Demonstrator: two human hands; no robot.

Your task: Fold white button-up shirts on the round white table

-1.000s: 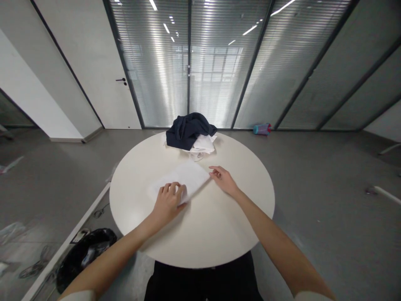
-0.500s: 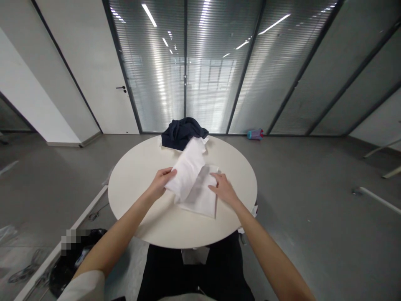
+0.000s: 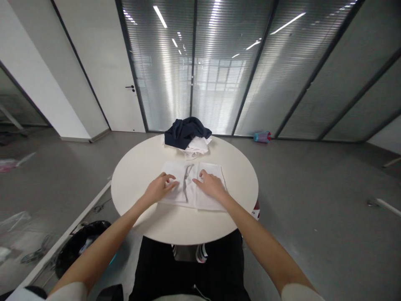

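A white cloth (image 3: 216, 171) lies spread flat on the round white table (image 3: 138, 167), with a crease running down its middle. My left hand (image 3: 158, 189) presses flat on the cloth's left half, fingers spread. On the right half rests my right hand (image 3: 209, 185), palm down. Neither hand grips anything.
A pile of dark navy clothing (image 3: 184, 131) on top of white clothing (image 3: 197, 147) sits at the table's far edge. A black bag (image 3: 81, 244) lies on the floor at the lower left. A pink and blue bottle (image 3: 262, 136) lies by the glass wall.
The folded white cloth was lifted and opened by my left hand, then laid out flat. Both hands now press on it. The camera view shifted slightly.
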